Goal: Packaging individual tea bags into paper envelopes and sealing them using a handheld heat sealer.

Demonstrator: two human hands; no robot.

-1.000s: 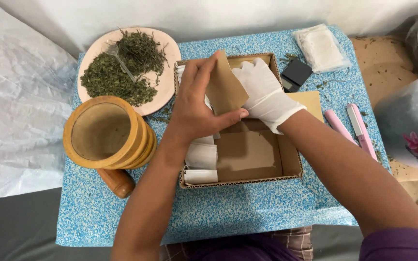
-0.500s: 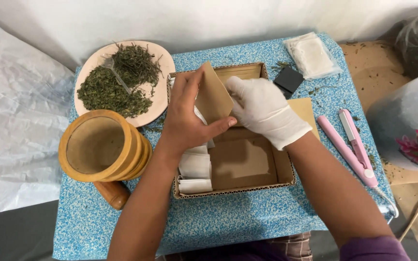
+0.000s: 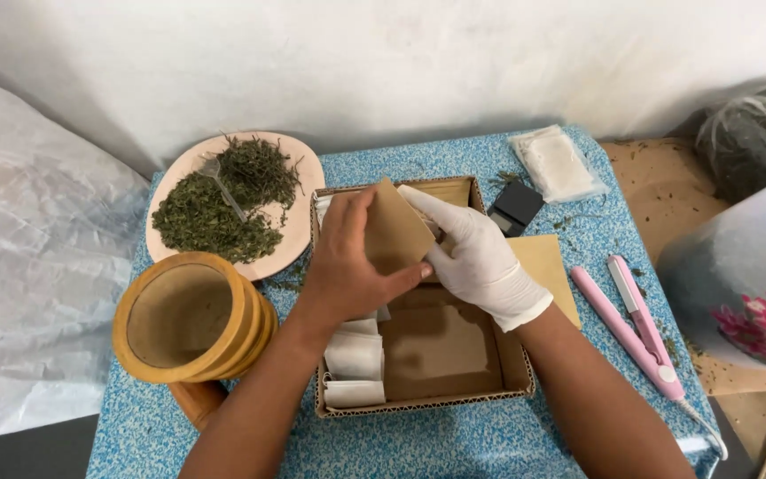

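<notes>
My left hand is bare and grips a small brown paper pouch over the far end of a shallow cardboard box. My right hand wears a white glove and touches the same pouch from the right, fingers along its edge. Inside the box lie several white tea-bag-like sachets along the left side and a brown paper liner on the bottom.
A pink plate with dried green herbs sits at the back left. A wooden mortar stands at the left. A pink hair-iron-shaped sealer, a small black scale, a bag of white sachets and a brown envelope lie to the right.
The view has shifted down a little, so the table sits lower in frame. Both hands stay on the brown pouch and have turned it slightly over the box.
</notes>
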